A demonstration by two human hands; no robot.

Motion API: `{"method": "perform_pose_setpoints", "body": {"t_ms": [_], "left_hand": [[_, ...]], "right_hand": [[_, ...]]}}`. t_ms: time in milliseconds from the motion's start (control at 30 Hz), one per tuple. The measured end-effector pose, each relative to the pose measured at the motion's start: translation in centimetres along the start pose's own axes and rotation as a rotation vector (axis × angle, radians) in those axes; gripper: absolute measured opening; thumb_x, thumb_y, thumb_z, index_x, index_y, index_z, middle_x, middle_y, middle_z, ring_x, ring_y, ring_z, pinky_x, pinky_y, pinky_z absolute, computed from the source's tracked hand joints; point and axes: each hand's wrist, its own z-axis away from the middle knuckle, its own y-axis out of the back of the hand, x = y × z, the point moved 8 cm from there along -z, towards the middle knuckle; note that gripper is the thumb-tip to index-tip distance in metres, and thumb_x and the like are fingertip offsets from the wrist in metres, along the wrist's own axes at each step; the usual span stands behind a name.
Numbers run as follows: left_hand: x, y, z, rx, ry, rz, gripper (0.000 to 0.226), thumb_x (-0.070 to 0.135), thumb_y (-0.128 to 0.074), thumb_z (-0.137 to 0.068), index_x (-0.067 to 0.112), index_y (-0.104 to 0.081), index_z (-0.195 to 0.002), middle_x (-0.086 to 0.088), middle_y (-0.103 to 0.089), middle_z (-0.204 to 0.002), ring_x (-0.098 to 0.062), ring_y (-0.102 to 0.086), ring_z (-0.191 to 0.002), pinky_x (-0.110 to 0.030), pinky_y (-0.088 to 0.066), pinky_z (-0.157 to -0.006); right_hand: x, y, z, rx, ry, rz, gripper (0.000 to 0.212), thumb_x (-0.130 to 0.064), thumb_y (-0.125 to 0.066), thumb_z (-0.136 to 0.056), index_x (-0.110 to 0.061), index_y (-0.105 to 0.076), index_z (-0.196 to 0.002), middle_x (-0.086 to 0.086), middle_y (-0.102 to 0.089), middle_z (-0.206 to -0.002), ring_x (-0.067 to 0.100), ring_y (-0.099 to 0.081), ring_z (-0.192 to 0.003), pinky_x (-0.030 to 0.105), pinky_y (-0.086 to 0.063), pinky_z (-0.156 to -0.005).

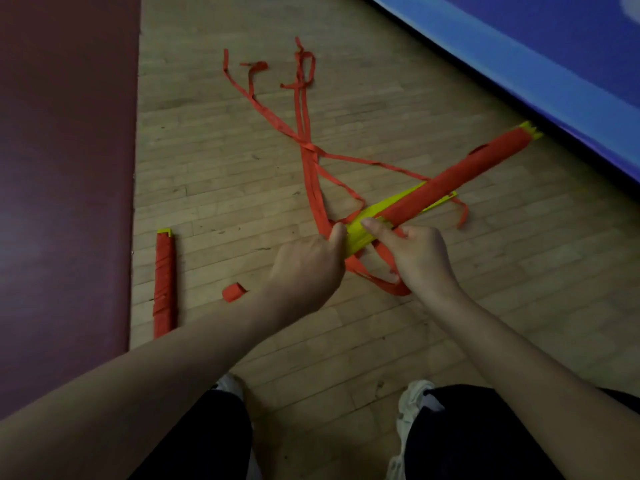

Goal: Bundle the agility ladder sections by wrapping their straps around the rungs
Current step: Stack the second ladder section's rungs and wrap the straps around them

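Both hands hold the stack of yellow rungs [364, 231] above the wooden floor [214, 168]. The left hand [308, 268] is curled round its bare near end. The right hand [415, 258] grips just beside it, thumb pressed on the rungs, where the red strap wrapping [460, 178] begins. Loose straps [304, 133] trail across the floor beyond the hands. A finished wrapped bundle [165, 282] lies along the maroon mat's [62, 168] edge, with a small red roll [233, 292] near it.
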Motion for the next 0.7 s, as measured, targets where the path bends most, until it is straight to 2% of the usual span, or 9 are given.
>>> {"method": "perform_pose_setpoints", "body": {"t_ms": [67,133,200,267,367,467,533,600,700], "left_hand": [[0.9,0.5,0.3,0.101,-0.031,-0.114,0.033,0.020,-0.035,-0.099,0.014,-0.032,-0.131,-0.010,-0.059,-0.107,-0.033,-0.065,-0.083,-0.034,-0.032,-0.055],[1.3,1.0,0.7,0.236,-0.046,-0.153,0.029,0.011,-0.036,-0.091,0.010,-0.043,-0.119,-0.012,-0.058,-0.090,-0.032,-0.065,-0.065,-0.031,-0.030,-0.048],[1.8,1.3,1.0,0.345,-0.087,-0.192,0.025,0.018,-0.048,-0.085,0.008,-0.047,-0.108,-0.010,-0.057,-0.074,-0.026,-0.059,-0.049,-0.027,-0.025,-0.043],[2.1,0.3,1.1,0.381,-0.123,-0.185,0.042,0.039,-0.059,-0.083,0.008,-0.046,-0.108,-0.010,-0.058,-0.076,-0.026,-0.058,-0.050,-0.027,-0.029,-0.043],[1.9,1.1,0.9,0.356,-0.145,-0.009,0.056,0.055,-0.045,-0.087,0.006,-0.050,-0.113,-0.013,-0.060,-0.089,-0.033,-0.063,-0.066,-0.035,-0.045,-0.055],[-0.2,2.0,-0.4,0.016,-0.043,0.383,0.053,0.057,-0.050,-0.091,0.014,-0.045,-0.122,-0.006,-0.059,-0.101,-0.029,-0.060,-0.088,-0.031,-0.036,-0.065],[-1.5,1.9,-0.7,-0.274,0.045,0.595,0.042,0.059,-0.060,-0.083,0.028,-0.049,-0.110,0.010,-0.059,-0.087,-0.013,-0.059,-0.082,-0.023,-0.035,-0.059],[-1.9,1.9,-0.3,-0.429,0.060,0.821,0.027,0.052,-0.068,-0.080,0.037,-0.056,-0.098,0.020,-0.066,-0.079,0.001,-0.063,-0.076,-0.013,-0.042,-0.061],[-1.5,1.1,0.4,-0.594,0.062,1.122,0.023,0.031,-0.072,-0.080,0.029,-0.064,-0.101,0.010,-0.074,-0.090,-0.011,-0.071,-0.079,-0.019,-0.054,-0.067]], "right_hand": [[0.0,0.2,0.1,0.031,-0.049,-0.061,0.057,-0.047,-0.072,-0.079,-0.013,-0.045,-0.041,-0.005,-0.040,-0.033,0.007,-0.041,-0.035,0.026,-0.037,-0.044],[0.2,0.3,0.4,0.047,-0.106,-0.167,0.053,-0.041,-0.074,-0.079,-0.014,-0.046,-0.043,-0.008,-0.039,-0.031,0.004,-0.037,-0.030,0.018,-0.031,-0.036],[0.7,0.2,0.6,0.053,-0.178,-0.290,0.046,-0.033,-0.075,-0.080,-0.012,-0.049,-0.048,-0.009,-0.038,-0.031,0.002,-0.036,-0.029,0.016,-0.028,-0.033],[1.2,-0.1,0.7,0.056,-0.248,-0.420,0.036,-0.022,-0.075,-0.082,-0.009,-0.054,-0.056,-0.010,-0.039,-0.032,0.001,-0.036,-0.029,0.014,-0.027,-0.032],[1.1,-0.4,0.9,0.044,-0.294,-0.579,0.026,-0.012,-0.072,-0.083,-0.007,-0.054,-0.065,-0.009,-0.039,-0.034,0.000,-0.037,-0.028,0.012,-0.028,-0.031],[0.6,-0.4,0.7,0.010,-0.266,-0.629,0.026,-0.014,-0.071,-0.084,-0.008,-0.053,-0.066,-0.005,-0.037,-0.040,0.002,-0.037,-0.028,0.012,-0.028,-0.030],[0.4,-0.5,0.4,-0.017,-0.247,-0.628,0.026,-0.018,-0.072,-0.083,-0.010,-0.054,-0.067,-0.003,-0.037,-0.046,0.002,-0.036,-0.031,0.013,-0.029,-0.030],[0.5,-0.5,0.2,-0.045,-0.237,-0.626,0.027,-0.022,-0.074,-0.082,-0.012,-0.055,-0.066,-0.004,-0.038,-0.047,0.002,-0.035,-0.034,0.015,-0.029,-0.032],[0.1,-0.7,0.2,-0.096,-0.214,-0.669,0.027,-0.020,-0.071,-0.083,-0.014,-0.055,-0.064,-0.008,-0.037,-0.042,0.002,-0.032,-0.033,0.015,-0.027,-0.031]]}}
